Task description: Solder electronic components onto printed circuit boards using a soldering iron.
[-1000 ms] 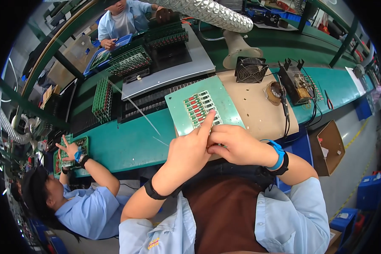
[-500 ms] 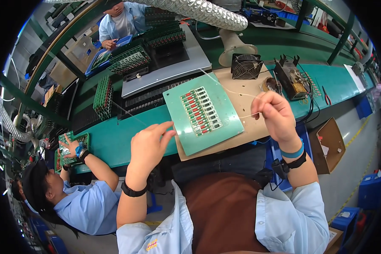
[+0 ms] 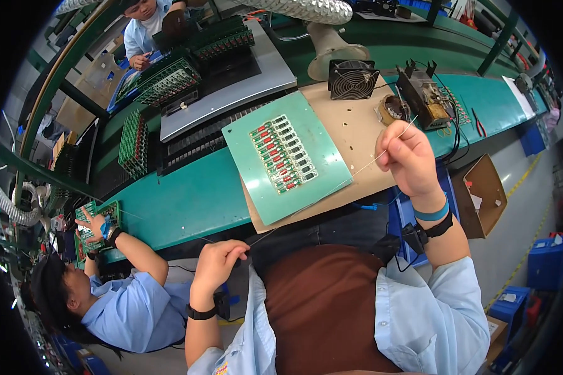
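A thin, pale wire [image 3: 364,167] runs slantwise between my hands, past the near right edge of a light green plate. My right hand [image 3: 410,159] pinches it to the right of that plate, with a free end sticking up beyond the fingers. Low and close to my body, my left hand [image 3: 219,265] is closed, thumb against fingers, on the other end of the wire. The light green plate [image 3: 250,187] lies tilted on brown cardboard. On it sits a panel of small circuit boards [image 3: 283,153] with red and dark parts; neither hand touches it.
Brown cardboard [image 3: 347,128] carries a black fan [image 3: 352,80]. A solder spool [image 3: 392,109], a metal device with cables [image 3: 424,100] and red pliers [image 3: 479,124] stand right. Green boards [image 3: 133,147] stand left. A co-worker's hand [image 3: 94,226] rests on boards further left.
My left hand has dropped from beside the plate toward my body and closed on the wire. My right hand still pinches it; the wire now stretches between both hands.
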A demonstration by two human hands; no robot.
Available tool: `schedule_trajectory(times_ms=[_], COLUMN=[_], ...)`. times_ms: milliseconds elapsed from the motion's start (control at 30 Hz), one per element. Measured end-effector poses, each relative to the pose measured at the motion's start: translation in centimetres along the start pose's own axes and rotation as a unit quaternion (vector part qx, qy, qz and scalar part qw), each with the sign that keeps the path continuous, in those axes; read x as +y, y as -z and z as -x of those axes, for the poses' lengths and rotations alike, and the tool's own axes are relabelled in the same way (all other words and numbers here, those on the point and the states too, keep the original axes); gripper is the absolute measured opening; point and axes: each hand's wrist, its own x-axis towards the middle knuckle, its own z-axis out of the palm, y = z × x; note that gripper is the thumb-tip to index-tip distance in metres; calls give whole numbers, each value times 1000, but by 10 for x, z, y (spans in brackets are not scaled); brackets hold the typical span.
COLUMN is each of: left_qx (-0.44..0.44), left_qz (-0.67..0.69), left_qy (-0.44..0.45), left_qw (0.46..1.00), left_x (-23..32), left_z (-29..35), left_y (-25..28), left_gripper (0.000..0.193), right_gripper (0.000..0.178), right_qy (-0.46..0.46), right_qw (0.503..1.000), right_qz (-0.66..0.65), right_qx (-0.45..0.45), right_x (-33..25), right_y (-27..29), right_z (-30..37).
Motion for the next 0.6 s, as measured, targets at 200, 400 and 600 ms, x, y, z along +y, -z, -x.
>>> schedule_trajectory(times_ms=[200,400,600], left_qx=[17,140,-62], left_qz=[-8,-71,-62], left_qy=[4,-56,-336], left_qw=[1000,986,938], left_x=[-35,23,103], left_z=[22,17,-29], left_y=[-16,4,22], left_gripper=[14,22,32], right_gripper=[16,12,10], right_qy=[-31,-84,-48], right_qw=[997,987,964], right_qz=[30,63,133], right_qx=[-59,-121,-226], right_x=[5,3,32], right_y=[3,-25,-61], right_z=[-3,1,-7])
